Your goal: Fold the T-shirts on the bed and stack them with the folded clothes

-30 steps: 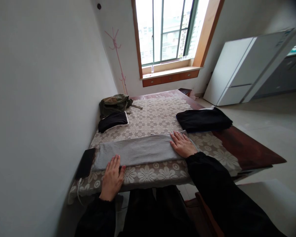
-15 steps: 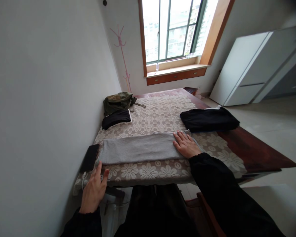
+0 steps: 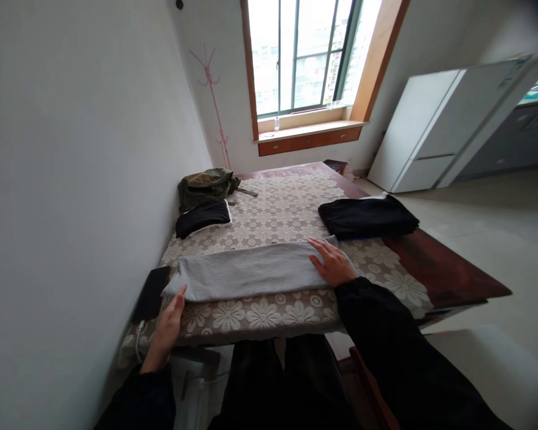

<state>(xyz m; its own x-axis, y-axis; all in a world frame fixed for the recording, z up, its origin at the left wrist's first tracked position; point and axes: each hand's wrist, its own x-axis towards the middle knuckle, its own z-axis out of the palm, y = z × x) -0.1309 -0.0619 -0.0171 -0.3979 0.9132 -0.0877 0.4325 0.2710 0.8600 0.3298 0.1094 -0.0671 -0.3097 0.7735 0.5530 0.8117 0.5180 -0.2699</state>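
A folded grey garment (image 3: 246, 272) lies in a long flat strip along the near side of the table; its exact kind does not show. At its left near corner, my left hand (image 3: 167, 325) has its fingertips closed on the cloth edge, the fingers partly hidden. My right hand (image 3: 334, 264) rests with fingers stretched out on the strip's right end. Left of the garment is a black phone-like slab (image 3: 151, 294) with a white cable (image 3: 138, 339) plugged into it.
A lace tablecloth (image 3: 264, 313) covers most of the dark wooden table (image 3: 452, 272). Folded black clothes (image 3: 367, 216) lie at the right, a smaller black folded piece (image 3: 203, 218) at the left by a green backpack (image 3: 206, 186). A wall (image 3: 72, 197) borders the left side.
My left hand has come up against the garment's left corner and closed its fingers there. My right hand's fingers have drawn closer together. The view has shifted slightly right.
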